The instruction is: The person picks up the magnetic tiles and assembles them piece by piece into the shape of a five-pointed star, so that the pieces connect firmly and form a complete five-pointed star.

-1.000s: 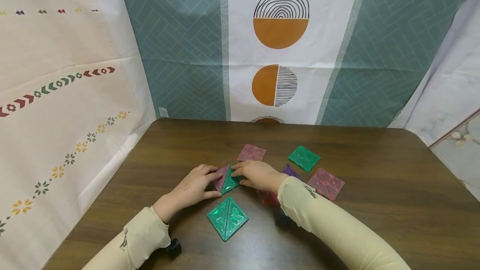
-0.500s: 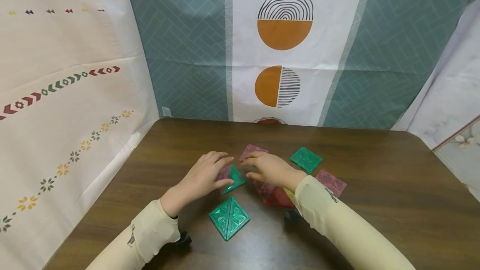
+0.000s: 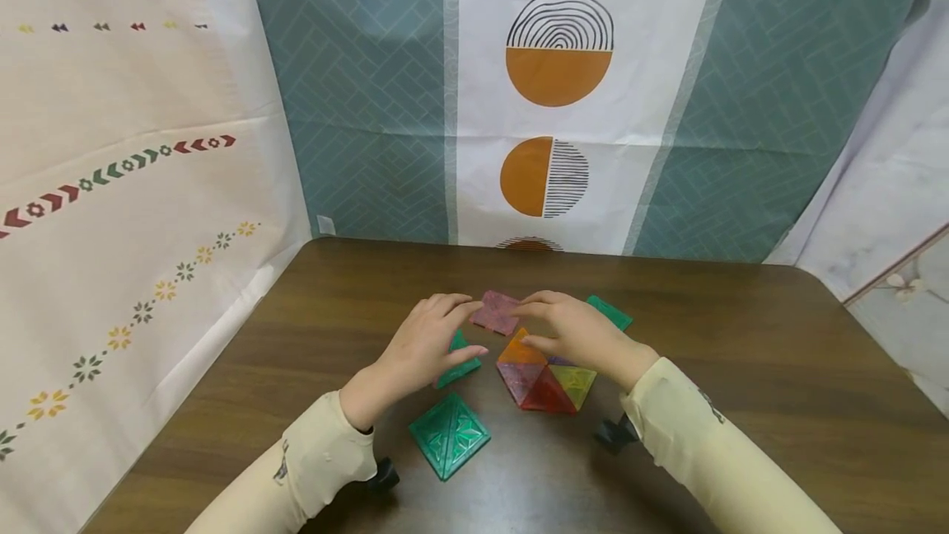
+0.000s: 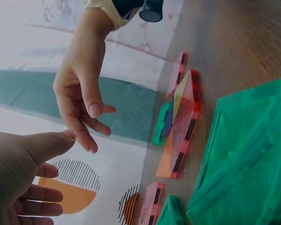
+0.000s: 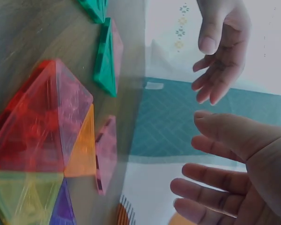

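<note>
Both hands are raised over the table, holding nothing, fingers loosely spread. My left hand [image 3: 421,344] is above a pair of magnetic tiles, a green triangle [image 3: 461,363] and a pink triangle [image 5: 117,49], partly covering them in the head view. To the right, my right hand [image 3: 586,338] hovers at the upper right of a joined fan of triangular tiles: orange [image 3: 515,348], pink [image 3: 519,379], red [image 3: 549,395], yellow [image 3: 575,382] and purple [image 5: 63,206]. Nearest the body lies a green square [image 3: 449,435] formed by two triangles.
A pink square tile [image 3: 495,313] lies farther back between the hands. Behind the right hand, a green square [image 3: 610,313] is partly covered. Another pink tile [image 4: 178,75] shows in the left wrist view. A patterned cloth [image 3: 371,105] hangs beyond the wooden table [image 3: 356,270].
Both hands have let go of the green-and-pink pair and lifted. They have shifted right, the right hand farther, uncovering the joined triangles. The tiles have stayed in place.
</note>
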The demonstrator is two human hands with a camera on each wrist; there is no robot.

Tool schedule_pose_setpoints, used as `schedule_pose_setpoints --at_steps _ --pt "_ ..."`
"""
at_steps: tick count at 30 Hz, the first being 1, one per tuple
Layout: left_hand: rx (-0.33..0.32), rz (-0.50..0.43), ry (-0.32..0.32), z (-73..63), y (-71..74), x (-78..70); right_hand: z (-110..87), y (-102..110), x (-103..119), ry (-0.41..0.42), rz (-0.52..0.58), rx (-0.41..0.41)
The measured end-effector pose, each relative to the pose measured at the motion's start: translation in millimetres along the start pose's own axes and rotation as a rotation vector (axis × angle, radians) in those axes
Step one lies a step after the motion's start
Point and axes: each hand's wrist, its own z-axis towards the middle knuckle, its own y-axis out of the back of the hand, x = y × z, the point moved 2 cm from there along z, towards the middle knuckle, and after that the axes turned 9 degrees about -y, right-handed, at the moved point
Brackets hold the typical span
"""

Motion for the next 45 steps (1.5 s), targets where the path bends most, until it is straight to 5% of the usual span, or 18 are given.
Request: schedule_pose_setpoints --at_steps 14,21,33,45 --pt "-0.011 -0.009 -0.048 10.5 -24.9 -18.3 -34.3 -7 -29 -0.114 0.003 -0.058" --pt "0.085 -0.076 -0.029 9.7 -40.9 -24.0 -50.4 -18 -43 -0.171 0.014 -0.087" --pt "0.318 -0.059 0.068 8.7 -68.5 -28.5 -68.7 -44 -69 -0.179 0.033 -0.134" --pt "0.380 -0.032 0.027 3.0 -83.8 -25.1 -74.2 -61 -78 -0.129 0.016 -0.119"
